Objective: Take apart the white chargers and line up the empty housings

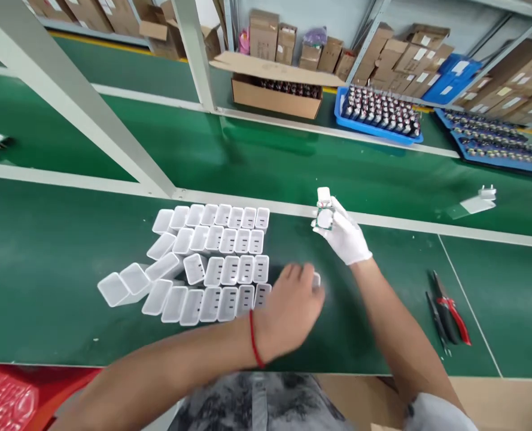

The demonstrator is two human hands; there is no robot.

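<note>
Rows of white plastic cases (pixel 214 272), open at the top and with small dark slots inside, stand on the green bench; a few at the left lean over. My left hand (pixel 292 311), bare and slightly blurred, is curled just right of these rows. Its fingers close around another white case (pixel 316 279), of which only an end shows. Further back, my right hand (pixel 344 236) in a white glove grips a small green circuit board (pixel 324 219) with a white round part on it. A white block (pixel 324 194) sits at the board's far end.
Pliers with red and black handles (pixel 452 311) and slim tweezers (pixel 438 323) lie at the right. A white plug adapter (pixel 480 200) rests on the belt. Blue trays (pixel 377 123) of parts and an open carton (pixel 274 99) stand behind; a pale post (pixel 81 102) slants at left.
</note>
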